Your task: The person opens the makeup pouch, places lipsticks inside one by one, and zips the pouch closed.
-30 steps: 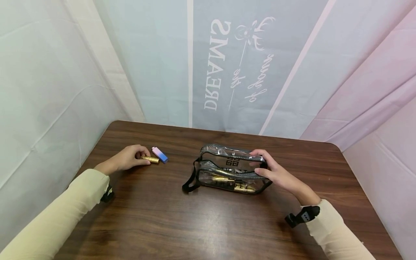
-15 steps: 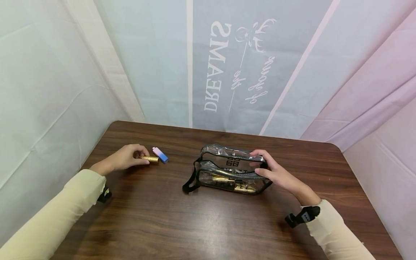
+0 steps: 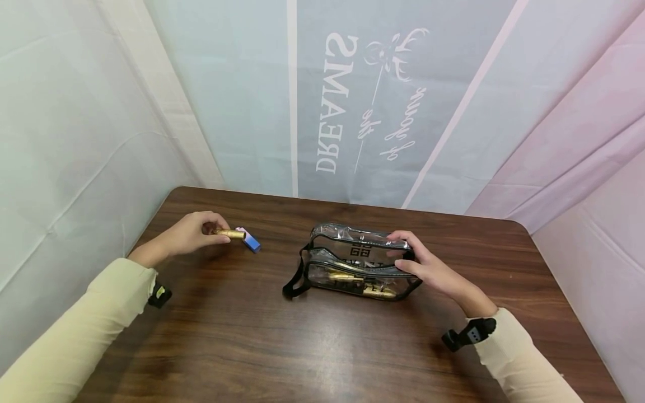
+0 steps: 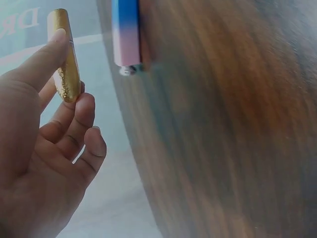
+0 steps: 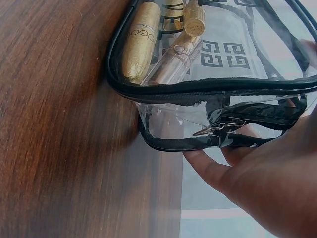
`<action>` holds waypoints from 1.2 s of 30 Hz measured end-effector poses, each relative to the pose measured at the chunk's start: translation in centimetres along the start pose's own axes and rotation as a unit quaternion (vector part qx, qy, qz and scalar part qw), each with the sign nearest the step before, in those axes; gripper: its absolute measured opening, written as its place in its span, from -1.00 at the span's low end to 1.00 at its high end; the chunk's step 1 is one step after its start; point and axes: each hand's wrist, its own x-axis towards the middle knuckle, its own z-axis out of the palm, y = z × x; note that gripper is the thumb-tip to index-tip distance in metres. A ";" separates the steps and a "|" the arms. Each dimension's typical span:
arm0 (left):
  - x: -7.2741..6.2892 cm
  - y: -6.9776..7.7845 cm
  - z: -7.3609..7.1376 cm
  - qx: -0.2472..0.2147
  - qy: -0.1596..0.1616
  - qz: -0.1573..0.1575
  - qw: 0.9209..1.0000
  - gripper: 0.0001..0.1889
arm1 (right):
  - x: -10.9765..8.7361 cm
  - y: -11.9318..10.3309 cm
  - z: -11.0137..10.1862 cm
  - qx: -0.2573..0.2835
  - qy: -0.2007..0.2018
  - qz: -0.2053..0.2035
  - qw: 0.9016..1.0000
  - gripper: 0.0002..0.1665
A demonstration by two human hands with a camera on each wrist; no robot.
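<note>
My left hand (image 3: 190,234) pinches a gold cosmetic tube (image 3: 233,233) between thumb and fingers, held above the table. In the left wrist view that tube (image 4: 69,74) has a smooth end and a textured, rounded end. Just beyond it on the table lies a slim pink-and-blue stick (image 3: 252,243) with a small metal end, partly covered by the tube in the head view. My right hand (image 3: 434,270) grips the right end of a clear zip pouch (image 3: 375,272) with black trim. Several gold tubes (image 5: 141,44) lie inside the pouch.
The pouch stands on a brown wood-grain table (image 3: 282,347), its black strap (image 3: 296,290) hanging off the left end. Behind the table hangs a printed curtain (image 3: 262,112). More pale cloth (image 3: 65,168) closes off the left and right sides.
My left hand has lifted the gold tube off the table, upward in the head view, so it now overlaps the pink-and-blue stick. My right hand and the pouch stay put.
</note>
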 end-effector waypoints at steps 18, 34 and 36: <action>0.2 3.1 -3.0 0.019 0.053 0.045 0.997 -0.84 | -0.4 0.0 0.4 -0.011 0.003 -0.011 1.000 -0.47; -0.1 7.0 -2.6 0.000 0.051 0.077 0.996 -0.85 | -0.6 0.2 0.6 -0.012 0.002 -0.013 1.000 -0.46; 0.0 7.4 -2.5 -0.002 0.053 0.081 0.995 -0.86 | -0.6 0.2 0.5 -0.011 0.001 -0.010 1.000 -0.46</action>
